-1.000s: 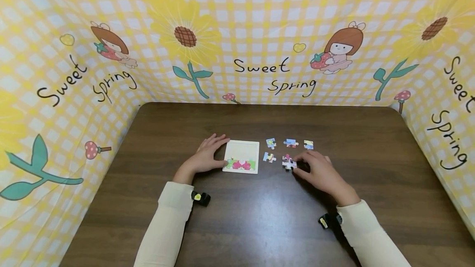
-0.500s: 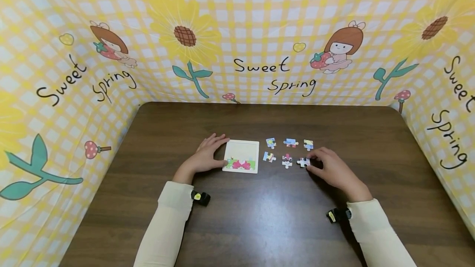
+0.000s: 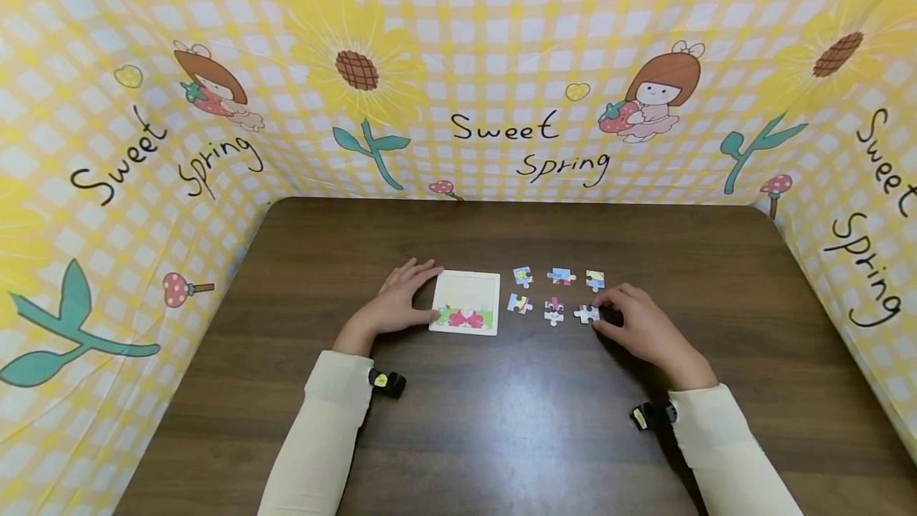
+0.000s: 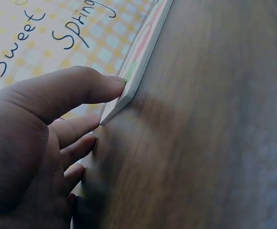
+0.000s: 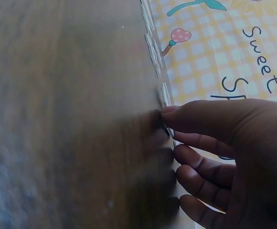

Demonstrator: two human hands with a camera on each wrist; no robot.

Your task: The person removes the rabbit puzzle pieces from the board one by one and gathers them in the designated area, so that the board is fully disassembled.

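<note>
A shallow white puzzle frame (image 3: 464,275) lies flat on the table, its lower strip filled with a pink-and-green picture. My left hand (image 3: 394,302) rests at its left side. In the left wrist view the thumb (image 4: 111,85) lies on the rim near a corner, and the other fingers stretch out straight beside it. On the right, my right hand (image 3: 639,330) pinches a small jigsaw piece (image 3: 586,314) between thumb and forefinger, low at the table. Left of that piece lies a pink-and-white jigsaw piece (image 3: 554,310). Fingers hide the held piece's right edge.
Loose jigsaw pieces lie between frame and right hand: a blue-and-yellow piece (image 3: 523,276), a blue-and-red piece (image 3: 562,275), a corner-like piece (image 3: 595,280) and a multicoloured piece (image 3: 520,303). The brown wooden table (image 3: 487,420) is bounded by a yellow checked cloth (image 3: 501,46).
My right hand has moved right, drawing its jigsaw piece away from the pink-and-white one, then stayed put over the last half second. My left hand and the frame have not moved.
</note>
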